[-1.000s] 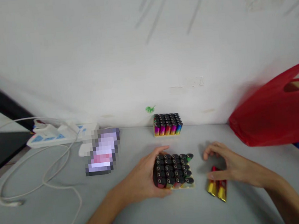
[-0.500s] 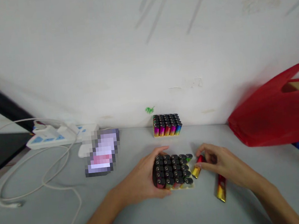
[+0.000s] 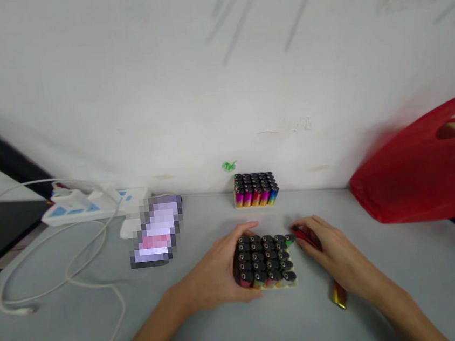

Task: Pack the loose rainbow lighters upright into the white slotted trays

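Note:
My left hand (image 3: 217,269) is wrapped around the left side of a tray of lighters (image 3: 265,261) standing upright in rows, black tops up. The tray's right column has only a lighter at the back and one at the front, with a gap between them. Just right of the tray, my right hand (image 3: 328,244) is closed on a red lighter (image 3: 307,237), its black end pointing toward the tray's back right corner. A second lighter (image 3: 339,295), with a gold end showing, lies on the table, partly hidden under my right wrist.
Another full block of colourful lighters (image 3: 256,190) stands by the wall. On the left are a phone (image 3: 158,232), a power strip (image 3: 93,203) and a looping white cable (image 3: 116,296). A red bag (image 3: 419,177) sits at the right on the grey table (image 3: 244,331).
My right hand has turned the red lighter from gold end toward the tray to black end toward it. My left hand and the tray have stayed nearly in place.

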Demonstrator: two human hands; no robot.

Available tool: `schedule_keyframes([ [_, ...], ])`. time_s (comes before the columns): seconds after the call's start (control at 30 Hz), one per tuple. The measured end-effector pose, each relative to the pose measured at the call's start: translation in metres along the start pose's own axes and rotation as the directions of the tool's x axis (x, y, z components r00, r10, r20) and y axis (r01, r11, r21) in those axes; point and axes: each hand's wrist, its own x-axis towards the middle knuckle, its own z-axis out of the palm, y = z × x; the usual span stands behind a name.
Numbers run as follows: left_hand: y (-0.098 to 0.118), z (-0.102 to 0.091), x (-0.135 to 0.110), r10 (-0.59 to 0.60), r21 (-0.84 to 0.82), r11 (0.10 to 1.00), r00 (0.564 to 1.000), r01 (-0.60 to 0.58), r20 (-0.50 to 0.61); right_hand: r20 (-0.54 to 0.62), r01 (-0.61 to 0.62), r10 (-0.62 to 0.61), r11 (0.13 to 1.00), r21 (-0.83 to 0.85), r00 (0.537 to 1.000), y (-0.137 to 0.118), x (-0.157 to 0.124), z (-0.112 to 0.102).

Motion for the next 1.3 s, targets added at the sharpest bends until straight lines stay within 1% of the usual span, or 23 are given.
schedule_keyframes([
  [0.1, -0.001, 0.0, -0.001, -0.004, 0.02, 1.0, 1.0, 0.005, -0.013, -0.033, 0.003, -0.003, 1.0, 0.002, 0.999, -0.003, -0.001, -0.001],
  [0.17, 0.0, 0.0, -0.001, -0.002, 0.022, 1.0, 1.0, 0.003, -0.018, -0.071, -0.011, 0.014, 0.999, 0.044, 0.997, -0.007, -0.002, -0.002],
  [0.23, 0.0, 0.0, -0.001, -0.003, 0.017, 1.0, 1.0, 0.004, -0.02, -0.076, -0.051, 0.061, 0.99, 0.133, 0.995, -0.013, -0.003, -0.002],
  [0.3, 0.001, 0.0, 0.0, -0.009, 0.014, 1.0, 1.0, 0.009, -0.018, -0.061, -0.105, 0.124, 0.962, 0.254, 0.99, -0.019, -0.005, -0.001],
  [0.4, 0.002, 0.0, 0.0, -0.013, 0.002, 1.0, 1.0, 0.013, -0.004, -0.062, -0.152, 0.202, 0.877, 0.456, 0.978, -0.024, -0.005, 0.001],
  [0.43, 0.002, 0.0, 0.0, -0.01, -0.003, 1.0, 1.0, 0.01, 0.002, -0.054, -0.159, 0.219, 0.837, 0.524, 0.974, -0.025, -0.005, 0.003],
  [0.5, 0.001, 0.0, 0.0, -0.002, -0.009, 1.0, 1.0, 0.002, 0.006, 0.001, -0.184, 0.243, 0.733, 0.655, 0.97, -0.024, -0.002, 0.007],
  [0.53, 0.001, 0.0, 0.0, 0.001, -0.01, 1.0, 1.0, -0.001, 0.002, 0.04, -0.203, 0.251, 0.667, 0.717, 0.967, -0.023, -0.001, 0.009],
  [0.63, 0.001, 0.0, 0.0, 0.001, -0.008, 1.0, 1.0, -0.001, -0.011, 0.154, -0.258, 0.26, 0.433, 0.864, 0.953, -0.021, 0.002, 0.015],
  [0.7, 0.002, 0.0, 0.0, -0.005, -0.003, 1.0, 1.0, 0.005, -0.014, 0.212, -0.282, 0.246, 0.3, 0.911, 0.946, -0.022, 0.002, 0.015],
  [0.73, 0.002, 0.0, -0.001, -0.009, -0.002, 1.0, 1.0, 0.009, -0.013, 0.238, -0.294, 0.233, 0.248, 0.923, 0.943, -0.024, 0.002, 0.015],
  [0.83, 0.003, 0.001, -0.001, -0.013, -0.008, 1.0, 1.0, 0.013, -0.014, 0.301, -0.33, 0.2, 0.134, 0.934, 0.933, -0.028, -0.001, 0.013],
  [0.87, 0.003, 0.001, -0.001, -0.014, -0.009, 1.0, 1.0, 0.013, -0.014, 0.317, -0.342, 0.192, 0.112, 0.933, 0.929, -0.029, -0.002, 0.013],
  [0.93, 0.002, 0.001, 0.0, -0.013, -0.003, 1.0, 1.0, 0.012, -0.013, 0.335, -0.356, 0.183, 0.093, 0.93, 0.924, -0.031, -0.003, 0.014],
  [1.1, 0.002, 0.0, 0.0, -0.004, 0.011, 1.0, 1.0, 0.004, -0.001, 0.343, -0.36, 0.158, 0.095, 0.928, 0.926, -0.034, -0.005, 0.021],
  [1.3, 0.003, 0.0, 0.0, -0.011, 0.018, 1.0, 1.0, 0.011, -0.011, 0.283, -0.299, 0.164, 0.079, 0.951, 0.945, -0.037, -0.005, 0.025],
])
